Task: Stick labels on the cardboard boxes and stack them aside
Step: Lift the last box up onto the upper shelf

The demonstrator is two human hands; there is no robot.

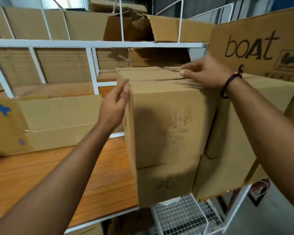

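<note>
Two stacked at the right edge of the wooden tabletop (58, 167), top cardboard box (168, 119) on a lower box (166, 182), left hand (115, 102) spread, straight fingers against its upper left corner, right hand (205, 73) on the top seam, pinching or pressing impossible to tell.

"boAt" printed on the big carton (255, 31).

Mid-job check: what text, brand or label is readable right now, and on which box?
"boAt": black print on the large carton, upper right.
Printed symbols panel beside it: too small to read.
Blue mark on the left carton: cut off, unreadable.
Top stacked box: torn label residue, no text.
</note>
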